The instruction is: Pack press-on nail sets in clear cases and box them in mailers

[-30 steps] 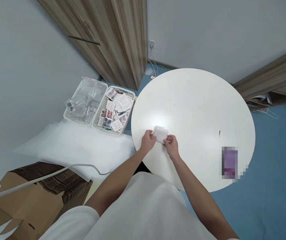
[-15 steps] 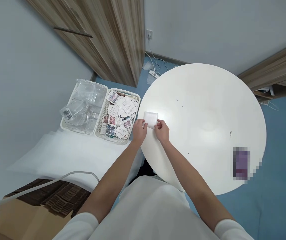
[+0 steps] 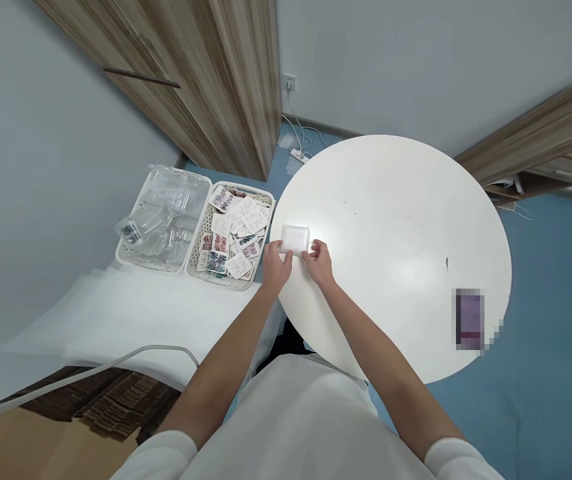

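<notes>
A small white rectangular packet [image 3: 295, 239], seemingly wrapped in foam sheet, lies on the left side of the round white table [image 3: 406, 200]. Its contents are hidden by the wrapping. My left hand [image 3: 277, 268] grips the packet's left edge, thumb at the near-left corner. At the near-right corner my right hand [image 3: 320, 264] has its thumb on the packet, with its fingers curled by the right edge.
Left of the table stand a basket [image 3: 192, 272] of cards with colored press-on nails and a basket [image 3: 119, 252] of clear plastic boxes. White foam sheets [image 3: 131, 313] lie before them. Cardboard [image 3: 61, 443] is at lower left. A blurred purple item [image 3: 471, 319] sits at right.
The view has shifted slightly. My right hand's fingers have loosened a little from the packet's right edge, and my left thumb has slid along its near edge. The packet stays on the table.
</notes>
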The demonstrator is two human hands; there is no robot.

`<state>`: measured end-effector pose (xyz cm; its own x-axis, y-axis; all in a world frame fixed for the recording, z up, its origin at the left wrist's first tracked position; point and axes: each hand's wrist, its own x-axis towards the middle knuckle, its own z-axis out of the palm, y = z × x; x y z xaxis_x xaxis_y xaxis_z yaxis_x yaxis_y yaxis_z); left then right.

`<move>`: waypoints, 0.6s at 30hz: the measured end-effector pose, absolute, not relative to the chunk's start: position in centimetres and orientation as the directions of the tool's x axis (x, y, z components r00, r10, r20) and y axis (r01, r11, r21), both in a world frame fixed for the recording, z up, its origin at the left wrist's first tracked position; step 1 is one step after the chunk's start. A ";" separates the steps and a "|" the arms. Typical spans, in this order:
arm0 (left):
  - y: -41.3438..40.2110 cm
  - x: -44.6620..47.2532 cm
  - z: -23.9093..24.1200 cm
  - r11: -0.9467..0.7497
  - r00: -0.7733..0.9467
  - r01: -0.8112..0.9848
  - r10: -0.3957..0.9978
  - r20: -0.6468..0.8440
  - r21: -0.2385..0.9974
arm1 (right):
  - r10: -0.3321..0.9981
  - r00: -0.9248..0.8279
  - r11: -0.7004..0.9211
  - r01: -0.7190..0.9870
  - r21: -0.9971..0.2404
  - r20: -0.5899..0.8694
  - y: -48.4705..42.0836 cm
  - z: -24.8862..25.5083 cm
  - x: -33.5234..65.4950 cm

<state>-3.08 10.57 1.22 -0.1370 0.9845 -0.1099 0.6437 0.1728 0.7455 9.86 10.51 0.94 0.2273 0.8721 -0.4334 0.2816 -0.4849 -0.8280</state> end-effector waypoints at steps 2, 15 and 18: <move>10.0 -3.0 1.2 0.163 -0.129 0.638 0.986 -0.105 0.753 | 0.865 0.216 -0.500 0.307 -0.810 -0.453 10.1 1.2 10.5; 2.7 -1.3 3.4 0.212 -0.183 0.602 0.975 -0.126 0.769 | 0.872 0.032 -0.459 0.405 -0.791 -0.489 1.0 5.4 18.2; -0.2 -0.3 4.1 0.276 -0.189 0.530 0.960 -0.206 0.801 | 0.890 -0.071 -0.388 0.401 -0.830 -0.450 -1.8 5.9 20.0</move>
